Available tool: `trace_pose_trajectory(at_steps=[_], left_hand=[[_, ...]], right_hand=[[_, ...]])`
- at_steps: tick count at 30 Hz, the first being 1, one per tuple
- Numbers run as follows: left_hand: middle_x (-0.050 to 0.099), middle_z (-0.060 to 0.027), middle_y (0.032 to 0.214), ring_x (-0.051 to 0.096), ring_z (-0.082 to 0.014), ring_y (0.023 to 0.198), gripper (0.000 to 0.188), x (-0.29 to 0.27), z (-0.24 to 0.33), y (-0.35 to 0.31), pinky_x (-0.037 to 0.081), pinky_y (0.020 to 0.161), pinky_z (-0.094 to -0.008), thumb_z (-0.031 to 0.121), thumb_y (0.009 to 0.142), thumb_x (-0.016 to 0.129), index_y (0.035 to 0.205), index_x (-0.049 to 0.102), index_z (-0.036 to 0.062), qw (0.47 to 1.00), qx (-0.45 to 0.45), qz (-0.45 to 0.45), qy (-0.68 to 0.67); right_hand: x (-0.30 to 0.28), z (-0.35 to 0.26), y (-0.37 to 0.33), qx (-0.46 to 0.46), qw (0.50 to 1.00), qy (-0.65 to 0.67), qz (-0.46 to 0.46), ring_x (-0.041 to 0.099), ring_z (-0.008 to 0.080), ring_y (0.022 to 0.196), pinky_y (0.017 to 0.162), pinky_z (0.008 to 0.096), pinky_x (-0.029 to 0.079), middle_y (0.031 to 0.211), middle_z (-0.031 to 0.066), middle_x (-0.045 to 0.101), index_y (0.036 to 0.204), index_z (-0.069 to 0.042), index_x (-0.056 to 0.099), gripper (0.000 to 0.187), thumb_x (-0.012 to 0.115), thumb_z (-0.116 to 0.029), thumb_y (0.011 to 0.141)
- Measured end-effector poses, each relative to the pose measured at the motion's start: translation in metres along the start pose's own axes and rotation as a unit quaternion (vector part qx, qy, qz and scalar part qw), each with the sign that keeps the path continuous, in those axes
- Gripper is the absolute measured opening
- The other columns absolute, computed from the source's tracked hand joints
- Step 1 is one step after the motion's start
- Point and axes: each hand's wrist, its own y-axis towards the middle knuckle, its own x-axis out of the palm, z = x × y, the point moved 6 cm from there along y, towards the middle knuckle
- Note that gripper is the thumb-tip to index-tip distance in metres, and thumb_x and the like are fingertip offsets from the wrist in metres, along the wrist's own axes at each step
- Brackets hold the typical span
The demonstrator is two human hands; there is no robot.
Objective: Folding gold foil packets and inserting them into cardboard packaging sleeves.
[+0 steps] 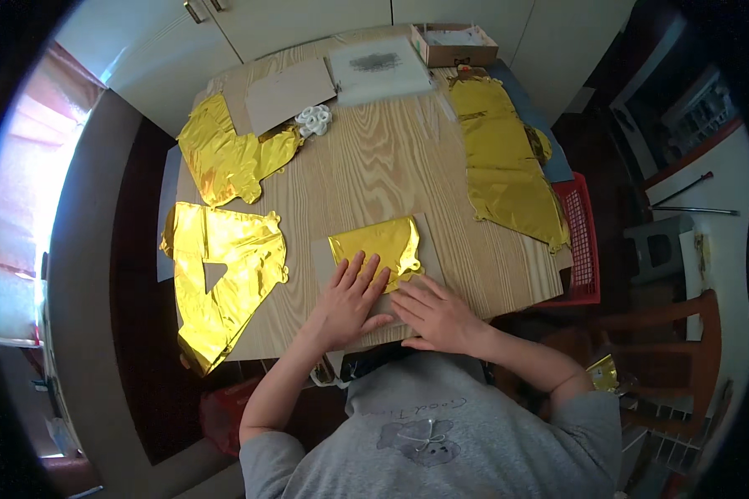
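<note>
While the left hand (344, 309) rests spread on the folded gold foil (368, 239), the right hand (446, 320), fingers outstretched, lies at its near edge, foil on grey card (429, 247), card on table (374, 166)!

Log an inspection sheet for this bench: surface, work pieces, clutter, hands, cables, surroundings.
Surface: wood-grain tabletop.
Work pieces: folded gold foil piece on a grey card; more gold foil at upper left, lower left and right.
Clutter: white ring bundle, flat board, white sheet with dark smudge, open box.
Hands: left hand, fingers spread on the folded foil; right hand, fingers extended by its near right corner.
Cables: none identifiable; white curved piece below near edge unclear.
Surroundings: red basket beside right edge, wooden chair, pale cabinet doors.
</note>
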Motion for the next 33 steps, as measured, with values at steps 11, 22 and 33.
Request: trace_pose_trajectory(at_steps=[11,22,33], left_hand=[[0.035,-0.0177,0.151,0.027,-0.037,0.143,0.064,-0.006,-0.004,0.004,0.021,0.117,-0.0489,0.047,0.093,0.053,0.142,0.042,0.0076,1.0,-0.014,0.007,-0.013],[0.035,-0.0168,0.151,0.025,-0.0368,0.143,0.066,0.003,-0.007,0.001,0.019,0.118,-0.0489,0.051,0.094,0.048,0.143,0.041,0.0076,1.0,-0.021,-0.01,-0.009],[0.03,-0.0199,0.153,0.022,-0.0392,0.144,0.095,0.004,0.001,-0.006,0.018,0.117,-0.0495,0.066,0.08,0.058,0.145,0.034,0.0022,1.0,-0.012,-0.008,0.004]], right_hand=[[0.002,-0.024,-0.021,-0.045,0.991,-0.059,0.115,0.058,0.0183,0.112,0.104,0.0454,0.04,0.113,0.0037,0.065,0.106,-0.008,0.067,0.03,0.06,-0.024,0.082],[-0.102,-0.008,-0.095,-0.135,0.969,-0.069,0.198,0.065,0.0151,0.092,0.082,0.036,0.05,0.101,0.0007,0.068,0.099,-0.012,0.07,0.018,0.064,-0.015,0.082],[-0.147,0.064,-0.148,0.148,0.89,-0.057,0.427,0.066,0.0302,0.08,0.07,0.0382,0.052,0.093,0.0155,0.068,0.1,0.004,0.064,0.014,0.058,0.0,0.088]])
